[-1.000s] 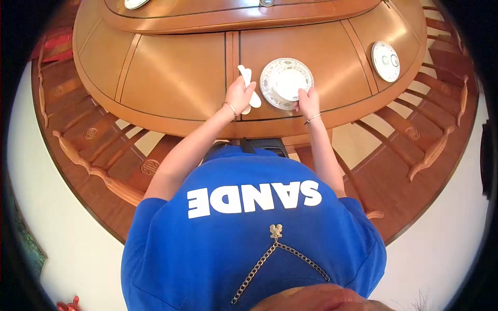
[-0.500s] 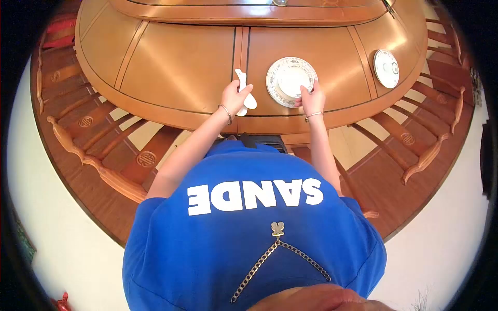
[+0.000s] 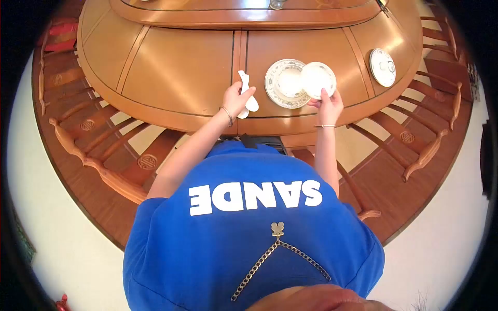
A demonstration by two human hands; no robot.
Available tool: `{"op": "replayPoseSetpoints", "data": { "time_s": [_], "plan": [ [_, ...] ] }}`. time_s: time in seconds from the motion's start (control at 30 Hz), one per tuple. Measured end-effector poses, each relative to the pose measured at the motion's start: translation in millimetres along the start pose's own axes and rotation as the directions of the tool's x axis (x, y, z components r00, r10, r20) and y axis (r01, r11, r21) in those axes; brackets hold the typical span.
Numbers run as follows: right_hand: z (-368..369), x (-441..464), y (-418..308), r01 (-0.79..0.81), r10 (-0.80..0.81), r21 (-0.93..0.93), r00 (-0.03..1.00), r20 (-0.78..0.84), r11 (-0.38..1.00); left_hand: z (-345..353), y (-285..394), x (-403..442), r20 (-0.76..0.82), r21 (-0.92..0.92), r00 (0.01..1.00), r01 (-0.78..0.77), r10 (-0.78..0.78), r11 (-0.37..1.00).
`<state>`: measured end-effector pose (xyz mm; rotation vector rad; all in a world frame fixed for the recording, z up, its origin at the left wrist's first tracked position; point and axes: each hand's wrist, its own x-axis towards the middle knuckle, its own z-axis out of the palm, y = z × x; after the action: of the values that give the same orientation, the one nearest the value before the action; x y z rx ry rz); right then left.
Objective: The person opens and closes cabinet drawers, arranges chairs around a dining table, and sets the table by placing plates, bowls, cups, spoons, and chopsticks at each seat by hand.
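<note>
My left hand (image 3: 236, 101) is closed around white soup spoons (image 3: 251, 104), held over the table's near edge. Their short handles poke up past my fingers, and the bowls show beside and below my thumb; it looks like two of them. My right hand (image 3: 329, 109) pinches the near rim of a small white dish (image 3: 317, 79), which glares in the light. This dish is raised and overlaps the right side of a larger plate with a patterned rim (image 3: 274, 75). Inside that plate a bright white round centre shows, possibly another dish.
On the round wooden table (image 3: 181, 67), another patterned plate (image 3: 383, 67) with small white pieces lies to the right. A raised tier (image 3: 249, 22) spans the far side, bearing a small glass item (image 3: 277, 4). Carved wooden chairs (image 3: 140, 160) ring the table on both sides.
My right hand has lifted the small white dish off the patterned plate and moved it to the right. My left hand and the spoons have barely shifted.
</note>
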<state>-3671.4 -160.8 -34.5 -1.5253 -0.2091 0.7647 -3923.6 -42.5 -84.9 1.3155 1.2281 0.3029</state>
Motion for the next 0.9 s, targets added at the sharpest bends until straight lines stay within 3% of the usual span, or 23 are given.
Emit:
{"op": "replayPoseSetpoints", "data": {
  "time_s": [0.13,0.2,0.3,0.4,0.6,0.73,0.8,0.83,0.87,0.9],
  "plan": [
    [-32.6,26.5,-1.3,-0.033,0.038,0.1,0.998,-0.05,0.994,2.5,11.0,-0.4,-0.014,-0.008,1.0,0.023,-0.023,1.0],
    [-42.4,44.4,-3.3,-0.06,0.067,0.125,0.996,-0.052,0.99,6.4,9.6,-0.6,-0.038,-0.153,0.999,-0.022,0.017,0.988],
    [-46.3,76.2,-6.3,0.022,-0.043,-0.115,0.982,-0.184,0.993,3.6,20.4,-7.3,-0.025,-0.176,1.0,0.005,-0.009,0.984],
    [-61.7,116.5,9.8,-0.078,0.031,-0.213,0.976,-0.217,0.974,0.1,20.4,-4.8,-0.035,-0.132,0.999,0.022,-0.027,0.991],
    [-69.7,144.1,32.4,-0.06,0.012,-0.269,0.984,-0.178,0.961,0.7,4.4,-0.1,-0.095,-0.202,0.994,0.028,-0.048,0.979],
    [-68.0,142.0,30.8,-0.057,-0.021,-0.404,0.982,-0.185,0.913,0.4,4.6,-3.0,-0.102,-0.247,0.994,0.016,-0.042,0.969],
    [-72.0,151.8,33.5,-0.13,-0.048,-0.607,0.962,-0.268,0.784,-0.7,6.6,-4.7,-0.088,-0.296,0.993,0.043,-0.073,0.954],
    [-87.0,169.9,43.3,-0.189,-0.157,-0.874,0.946,-0.285,0.449,-2.3,6.5,-5.0,-0.097,-0.298,0.993,0.039,-0.071,0.954],
    [-73.5,164.4,28.7,-0.179,-0.159,-0.875,0.948,-0.275,0.45,-3.2,1.5,-4.6,-0.09,-0.291,0.993,0.05,-0.079,0.956],
    [-46.1,145.6,-5.9,-0.095,-0.344,-0.946,0.916,-0.205,0.31,-3.2,-1.4,-4.2,-0.085,-0.282,0.993,0.06,-0.087,0.957]
  ]
}}
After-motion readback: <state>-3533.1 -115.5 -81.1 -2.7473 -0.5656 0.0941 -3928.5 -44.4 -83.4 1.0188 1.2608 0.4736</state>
